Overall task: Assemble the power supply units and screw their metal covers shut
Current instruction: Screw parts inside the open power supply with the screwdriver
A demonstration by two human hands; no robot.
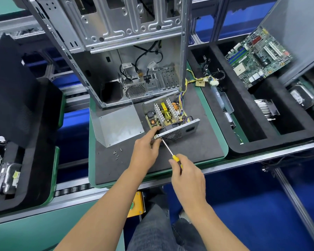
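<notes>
Nearest the camera, the right hand [186, 175] wraps its curled fingers round the yellow-and-black handle of a screwdriver [170, 153], whose thin shaft runs up and left to the near-left corner of the power supply unit [170, 120]. Just left of it, the left hand [145, 147] steadies that same corner, thumb and fingers pinching the edge of the fan-grille panel [178, 130]. This unit sits on the dark foam mat [198, 142] in front of the empty computer case [127, 57], and its top is bare: heat sinks, coils and circuit board are all exposed. Its bent metal cover [119, 123] lies apart on the mat to the left, not yet fitted. A few loose screws [117, 154] lie on the mat near the cover. By the look of it, work is at an early stage: the screwdriver is at one corner of the grille panel, and the cover must be placed over the open unit and screwed down afterwards. Only this one unit is in view.
</notes>
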